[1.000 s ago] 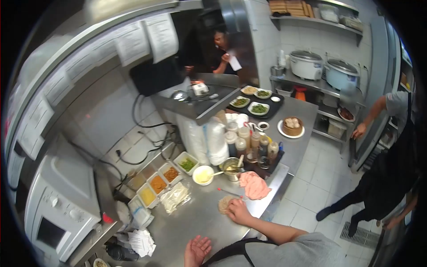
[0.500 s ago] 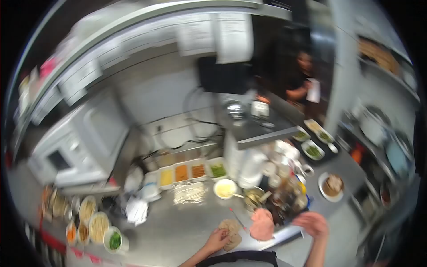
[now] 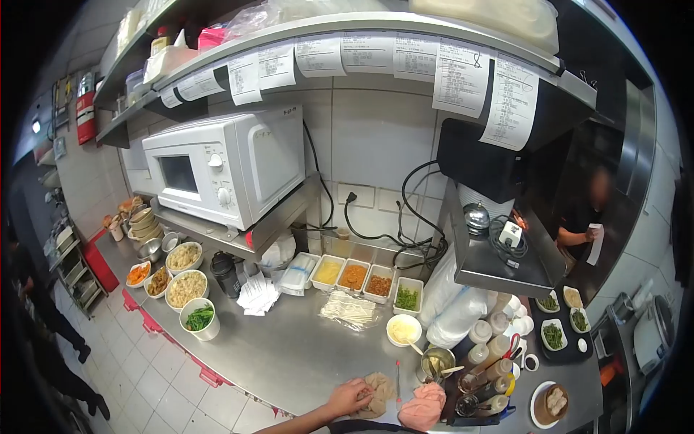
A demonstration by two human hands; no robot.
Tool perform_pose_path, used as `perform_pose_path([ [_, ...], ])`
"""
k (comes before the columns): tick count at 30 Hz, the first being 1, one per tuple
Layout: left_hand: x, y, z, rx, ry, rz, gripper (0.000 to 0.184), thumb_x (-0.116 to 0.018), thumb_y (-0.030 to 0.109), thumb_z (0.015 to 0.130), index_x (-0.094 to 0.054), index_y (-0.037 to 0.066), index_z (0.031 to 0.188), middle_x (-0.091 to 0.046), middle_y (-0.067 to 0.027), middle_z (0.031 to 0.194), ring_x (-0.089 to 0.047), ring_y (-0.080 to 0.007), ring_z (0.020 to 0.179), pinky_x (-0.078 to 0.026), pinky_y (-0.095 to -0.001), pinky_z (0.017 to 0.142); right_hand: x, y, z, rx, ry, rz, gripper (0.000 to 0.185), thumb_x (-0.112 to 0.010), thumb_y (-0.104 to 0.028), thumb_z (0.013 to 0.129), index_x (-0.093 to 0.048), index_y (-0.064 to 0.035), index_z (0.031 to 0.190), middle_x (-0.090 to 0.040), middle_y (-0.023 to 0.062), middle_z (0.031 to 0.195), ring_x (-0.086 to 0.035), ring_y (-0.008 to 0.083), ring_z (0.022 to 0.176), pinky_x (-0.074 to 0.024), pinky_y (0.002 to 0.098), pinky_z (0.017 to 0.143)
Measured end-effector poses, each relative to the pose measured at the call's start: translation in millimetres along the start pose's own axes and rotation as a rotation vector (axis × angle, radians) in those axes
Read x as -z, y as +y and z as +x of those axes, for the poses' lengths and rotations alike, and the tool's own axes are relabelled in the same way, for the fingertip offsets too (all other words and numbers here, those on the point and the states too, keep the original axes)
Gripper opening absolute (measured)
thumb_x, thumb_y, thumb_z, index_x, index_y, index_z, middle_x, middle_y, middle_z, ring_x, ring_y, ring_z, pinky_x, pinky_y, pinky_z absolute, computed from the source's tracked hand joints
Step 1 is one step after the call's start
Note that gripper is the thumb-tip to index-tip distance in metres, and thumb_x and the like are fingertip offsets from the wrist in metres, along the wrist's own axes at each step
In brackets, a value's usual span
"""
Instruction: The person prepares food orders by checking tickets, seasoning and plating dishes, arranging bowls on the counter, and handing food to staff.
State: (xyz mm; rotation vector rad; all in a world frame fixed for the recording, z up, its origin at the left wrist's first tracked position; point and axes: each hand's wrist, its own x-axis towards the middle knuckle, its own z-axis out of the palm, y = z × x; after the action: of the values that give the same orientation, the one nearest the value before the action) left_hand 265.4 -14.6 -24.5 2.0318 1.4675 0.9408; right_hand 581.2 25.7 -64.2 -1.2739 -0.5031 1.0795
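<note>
My left hand [image 3: 350,397] rests on a beige cloth [image 3: 377,395] at the bottom centre of the steel counter [image 3: 289,354], its fingers curled onto the cloth. My right hand is out of the picture. A pink cloth [image 3: 422,406] lies just right of the beige one, with a thin red-tipped stick [image 3: 397,380] between them. Behind them stand a bowl of pale yellow food [image 3: 404,330] with a spoon and a metal pot [image 3: 437,363] with utensils. Sauce bottles [image 3: 486,365] crowd together at the right.
A white microwave [image 3: 224,166] sits on a raised shelf. Bowls of food [image 3: 186,288] stand at the left, and topping containers [image 3: 353,275] along the wall. Receipts [image 3: 457,76] hang overhead. A person [image 3: 578,224] holds paper at the right; another person [image 3: 50,325] stands far left.
The view has swung left, bringing the microwave and food bowls toward the centre. My left hand has come onto the beige cloth; my right hand has left the cloth and gone out of view.
</note>
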Motion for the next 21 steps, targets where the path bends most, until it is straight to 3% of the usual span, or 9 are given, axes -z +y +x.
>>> perform_pose_path([
  [5, -2.9, -3.3, 0.5, -0.013, 0.022, 0.022, 0.022, -0.062, 0.029, 0.079, -0.061, 0.012, 0.092, -0.058, -0.0054, 0.087, -0.059, -0.0227, 0.082, -0.049, -0.0339, 0.072, -65.0, 27.8, -14.9, 0.018, -0.177, -0.143, 0.041, -0.051, -0.012, 0.086, -0.043, -0.0011, 0.125, -0.055, 0.0155, 0.113, -0.054, 0.0291, 0.105, -0.0514, 0.0429, 0.080],
  [21, -1.1, 2.3, 2.7, 0.012, -0.012, 0.064, 0.022, -0.062, 0.030, 0.079, -0.061, 0.012, 0.091, -0.058, -0.0052, 0.085, -0.060, -0.0212, 0.081, -0.049, -0.0324, 0.071, -72.5, 35.9, -24.1, 0.077, -0.236, -0.260, 0.043, -0.056, -0.015, 0.084, -0.045, 0.0020, 0.122, -0.055, 0.0176, 0.112, -0.054, 0.0298, 0.101, -0.0506, 0.0434, 0.079],
])
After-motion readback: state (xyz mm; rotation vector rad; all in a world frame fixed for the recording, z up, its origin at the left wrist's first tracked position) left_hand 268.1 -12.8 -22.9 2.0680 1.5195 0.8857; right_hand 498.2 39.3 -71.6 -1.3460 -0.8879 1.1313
